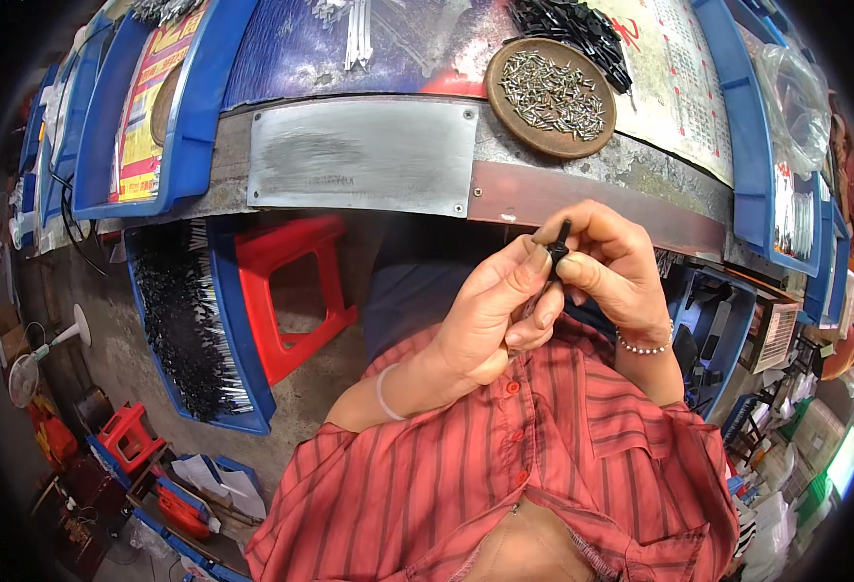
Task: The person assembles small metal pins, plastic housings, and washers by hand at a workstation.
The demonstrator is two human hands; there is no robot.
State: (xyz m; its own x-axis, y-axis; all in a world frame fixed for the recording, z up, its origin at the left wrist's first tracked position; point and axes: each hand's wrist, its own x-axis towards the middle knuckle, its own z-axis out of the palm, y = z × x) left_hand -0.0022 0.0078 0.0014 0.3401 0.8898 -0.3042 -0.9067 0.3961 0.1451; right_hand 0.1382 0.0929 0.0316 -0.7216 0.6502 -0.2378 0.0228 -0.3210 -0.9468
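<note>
Over my lap, just in front of the bench edge, both hands meet around a small slim black part point(557, 250). My left hand point(490, 310) pinches it from the left between thumb and fingers. From the other side, the thumb and bent forefinger of my right hand point(616, 267) close on the same piece. Its lower end is partly covered by my fingers. Beyond the hands, a round brown dish point(585, 147) on the bench holds many small silvery pins point(553, 95). Behind that dish lies a heap of slender black parts point(582, 37).
A metal plate point(364, 155) is screwed to the bench's front edge. White sticks point(357, 34) lie farther back. Blue bins point(194, 107) flank the bench; below left stand a blue crate of black-and-white rods point(189, 320) and a red stool point(296, 291). Another blue bin point(713, 330) sits right.
</note>
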